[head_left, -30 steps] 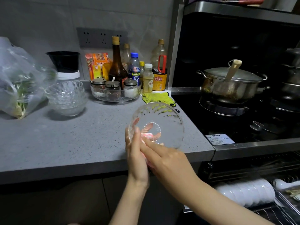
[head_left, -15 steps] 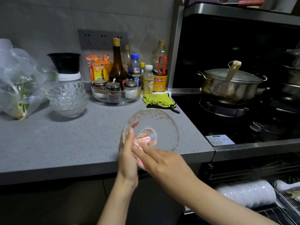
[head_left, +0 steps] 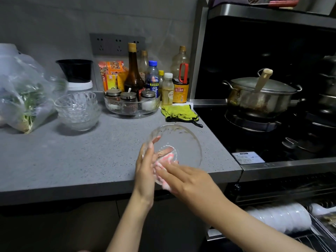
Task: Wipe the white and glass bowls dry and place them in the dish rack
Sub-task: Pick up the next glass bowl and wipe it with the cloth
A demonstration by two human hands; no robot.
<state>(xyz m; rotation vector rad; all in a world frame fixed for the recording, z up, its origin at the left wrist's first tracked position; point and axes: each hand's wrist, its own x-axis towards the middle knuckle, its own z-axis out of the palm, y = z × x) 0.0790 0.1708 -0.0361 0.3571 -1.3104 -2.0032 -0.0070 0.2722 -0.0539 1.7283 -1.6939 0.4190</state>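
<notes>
Glass bowl (head_left: 181,142) is off the tabletop (head_left: 72,160), held in the air just above its front edge and tipped steeply on its side. Through the clear glass I cannot tell for sure which way the mouth faces. Left hand (head_left: 145,171) grips the bowl's left rim, fingers showing through the glass behind it and thumb on the near side. Right hand (head_left: 189,180) lies at the bowl's lower edge, fingers nearly flat, pressing a pink-and-white cloth (head_left: 166,159) against the glass; its thumb is hidden. Judged step: wiping, not yet racking. Up and to the left of the bowl, well apart, a stack of glass bowls (head_left: 78,110) waits on the tabletop. The dish rack (head_left: 320,239) lies down and to the right of the bowl, below tabletop level, with white bowls (head_left: 280,220) already lined up in it. The rack is on the right hand's side, but the left hand carries the bowl, so a handover or a cross-body reach looks likely.
</notes>
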